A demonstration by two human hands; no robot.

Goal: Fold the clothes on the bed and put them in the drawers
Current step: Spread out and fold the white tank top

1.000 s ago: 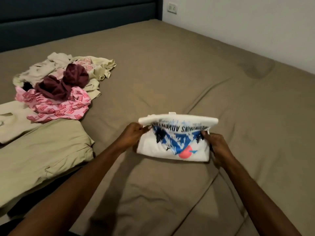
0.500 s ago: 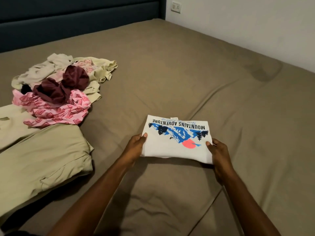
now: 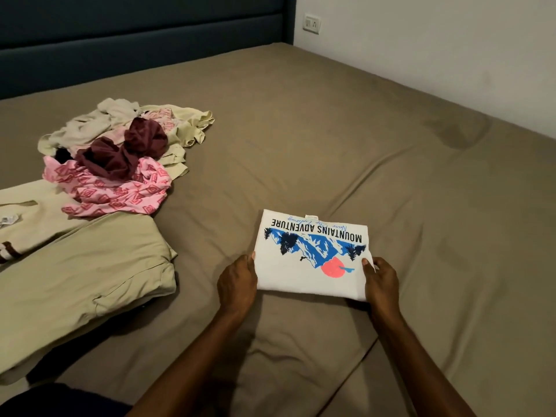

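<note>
A folded white T-shirt [image 3: 311, 260] lies flat on the bed [image 3: 331, 139]. The left hand [image 3: 237, 284] and right hand [image 3: 381, 282] grip its 2 side edges, fingers curled.

Brown bed [image 3: 331, 130], folded shirt [image 3: 310, 266], clothes pile [image 3: 120, 164]

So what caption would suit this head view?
Both hands, left and right, grip a folded white T-shirt on the bed, unfolded clothes nearby.

One folded white T-shirt [image 3: 311, 254], one folded khaki garment [image 3: 81, 284] near left, one loose heap of clothes [image 3: 120, 155] — two hands.
</note>
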